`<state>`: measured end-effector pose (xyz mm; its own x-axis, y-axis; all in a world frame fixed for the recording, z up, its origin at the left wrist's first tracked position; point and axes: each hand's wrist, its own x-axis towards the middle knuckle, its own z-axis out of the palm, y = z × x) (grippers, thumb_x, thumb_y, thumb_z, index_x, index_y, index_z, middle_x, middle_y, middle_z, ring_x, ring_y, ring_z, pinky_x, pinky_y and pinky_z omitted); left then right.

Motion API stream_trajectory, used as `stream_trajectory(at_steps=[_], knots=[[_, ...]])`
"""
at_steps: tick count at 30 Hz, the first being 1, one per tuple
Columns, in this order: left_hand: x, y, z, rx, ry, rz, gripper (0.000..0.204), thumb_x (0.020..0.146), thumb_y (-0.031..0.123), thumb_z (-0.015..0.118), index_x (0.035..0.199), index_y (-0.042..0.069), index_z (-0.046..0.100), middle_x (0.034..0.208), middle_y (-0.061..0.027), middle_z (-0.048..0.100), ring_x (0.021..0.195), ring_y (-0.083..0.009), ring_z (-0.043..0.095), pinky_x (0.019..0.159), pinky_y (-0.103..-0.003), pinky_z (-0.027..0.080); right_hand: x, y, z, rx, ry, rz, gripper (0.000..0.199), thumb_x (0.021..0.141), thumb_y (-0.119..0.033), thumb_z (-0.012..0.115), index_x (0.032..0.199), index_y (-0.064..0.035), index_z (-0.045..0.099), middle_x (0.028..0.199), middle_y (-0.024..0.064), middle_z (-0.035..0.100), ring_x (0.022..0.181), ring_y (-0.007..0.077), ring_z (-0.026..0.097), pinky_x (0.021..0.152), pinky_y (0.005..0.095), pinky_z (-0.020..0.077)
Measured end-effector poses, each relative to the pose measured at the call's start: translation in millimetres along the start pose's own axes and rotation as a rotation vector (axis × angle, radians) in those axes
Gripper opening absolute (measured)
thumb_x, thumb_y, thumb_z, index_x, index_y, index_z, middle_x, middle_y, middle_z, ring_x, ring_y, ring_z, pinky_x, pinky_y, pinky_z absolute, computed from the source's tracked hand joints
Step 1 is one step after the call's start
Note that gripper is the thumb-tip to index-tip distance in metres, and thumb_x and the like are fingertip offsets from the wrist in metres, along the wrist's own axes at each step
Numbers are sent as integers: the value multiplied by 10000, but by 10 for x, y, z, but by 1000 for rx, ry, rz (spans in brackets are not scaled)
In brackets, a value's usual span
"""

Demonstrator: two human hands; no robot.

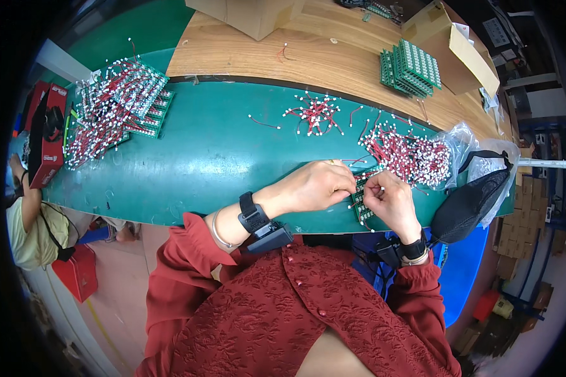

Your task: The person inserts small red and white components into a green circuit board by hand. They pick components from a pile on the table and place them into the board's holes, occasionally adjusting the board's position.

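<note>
Circuit board (360,208) points one end bodyward, long axis partly hidden.

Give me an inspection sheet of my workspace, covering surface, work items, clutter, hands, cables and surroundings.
Surface: green tabletop, glossy, with a wood-grain surface along its far side.
Work items: green circuit board at the hands; more boards stacked at the far right.
Clutter: black mesh pouch and clear plastic bag at right; red box at left.
Hands: left hand and right hand at the board, fingers bent; anything pinched is too small to tell.
Cables: red wires with white connectors, in a large heap, a smaller cluster and over boards at left.
Surroundings: another person at left; brown cartons at right.
</note>
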<state>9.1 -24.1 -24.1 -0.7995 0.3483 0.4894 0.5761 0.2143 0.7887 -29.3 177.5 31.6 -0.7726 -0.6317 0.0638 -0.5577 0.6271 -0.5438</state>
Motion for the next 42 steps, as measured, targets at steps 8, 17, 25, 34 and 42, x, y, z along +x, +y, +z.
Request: stream_trajectory(at_steps=[8,17,25,34,42], knots=[[-17,34,-20,9,-9,-11,121,739,22,694,860,10,692,903,-105,685,934,-266,636,831,-352,521,8,-50,12,-22,-16,4,99,711,7,650,769,-29,577,709,96,581,597,230,618,532,331,500],[9,82,-53,11,-51,-29,151,747,10,687,898,6,679,923,-110,682,953,-280,630,840,-363,514,-91,-185,56,-391,-61,-115,97,751,-50,572,834,-22,529,780,125,541,620,284,620,532,372,510],[37,90,-77,60,-66,-60,171,725,-40,672,892,-3,681,949,-129,682,968,-290,643,839,-358,515,-94,-321,173,-588,-35,-154,100,725,-41,560,793,2,500,763,109,493,620,239,585,536,334,501],[72,121,-78,60,-81,-94,141,753,-20,686,886,25,704,938,-98,702,963,-263,656,859,-355,512,-351,-9,-121,-198,207,14,183,795,-155,672,941,-70,601,830,83,606,690,257,636,583,379,509],[61,142,-75,42,-114,-86,144,758,-15,685,895,25,708,964,-94,703,985,-263,650,876,-359,505,-502,353,-250,-60,305,408,190,763,-123,665,917,-64,571,838,123,658,730,305,658,640,412,511]])
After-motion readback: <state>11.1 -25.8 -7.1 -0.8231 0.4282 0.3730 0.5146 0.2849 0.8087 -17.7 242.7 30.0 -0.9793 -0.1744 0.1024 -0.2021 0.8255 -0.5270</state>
